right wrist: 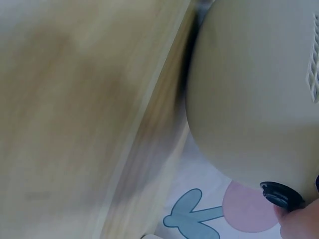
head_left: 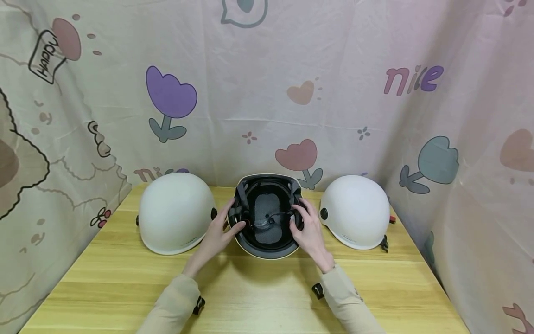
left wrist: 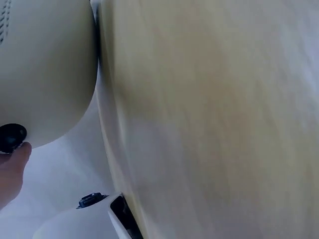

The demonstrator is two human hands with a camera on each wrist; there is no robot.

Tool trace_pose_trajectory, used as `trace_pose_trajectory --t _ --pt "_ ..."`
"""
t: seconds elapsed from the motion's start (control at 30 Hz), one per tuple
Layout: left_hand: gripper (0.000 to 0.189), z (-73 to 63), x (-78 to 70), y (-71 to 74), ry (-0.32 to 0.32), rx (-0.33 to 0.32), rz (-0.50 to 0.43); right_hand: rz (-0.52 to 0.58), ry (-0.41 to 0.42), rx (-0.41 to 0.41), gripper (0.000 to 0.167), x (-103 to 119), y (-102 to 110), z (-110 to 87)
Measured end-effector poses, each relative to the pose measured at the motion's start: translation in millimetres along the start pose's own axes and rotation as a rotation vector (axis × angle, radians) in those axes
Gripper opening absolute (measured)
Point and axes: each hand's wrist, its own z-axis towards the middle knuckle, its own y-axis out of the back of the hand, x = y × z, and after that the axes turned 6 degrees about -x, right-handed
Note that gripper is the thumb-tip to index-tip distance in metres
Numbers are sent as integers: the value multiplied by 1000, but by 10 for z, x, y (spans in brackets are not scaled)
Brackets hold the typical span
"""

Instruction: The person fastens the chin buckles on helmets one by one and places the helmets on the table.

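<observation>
Wooden table [head_left: 258, 297], two white helmets [head_left: 177, 213] [head_left: 354, 211], upturned helmet [head_left: 267, 204] between — both hands [head_left: 217, 233] [head_left: 309, 232] gripping its sides

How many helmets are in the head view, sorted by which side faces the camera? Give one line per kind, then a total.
White outer shell facing the camera: 2 (left helmet, right helmet)
Dark inside facing the camera: 1 (middle helmet, between the left hand and the right hand)
Total: 3 helmets

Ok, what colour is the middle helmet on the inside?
Inside, the middle helmet is black with dark grey padding; the head view shows it best.
</observation>
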Motion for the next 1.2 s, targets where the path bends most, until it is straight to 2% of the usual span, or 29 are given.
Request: trace_pose_trajectory --t 0.1,0.3,0.47,0.67,0.8,0.97,1.2 --pt "75 -10 -10 9 43 30 -31 -13 -40 13 47 -3 18 -1" --pt "71 -15 -31 -2 128 51 -166 -28 -104 26 59 -28 48 9" --pt "69 -27 -63 12 171 58 -171 -34 -126 31 62 -42 70 15" --pt "63 -38 -52 23 164 40 -183 4 -120 22 57 -69 84 12" --pt "59 -29 -42 22 153 10 -249 92 -172 37 52 -90 116 23" --pt "58 -30 -42 32 171 -20 -306 201 -255 76 50 -90 167 41" --pt "54 -47 -33 42 176 -93 -335 239 -262 100 47 -104 182 33"
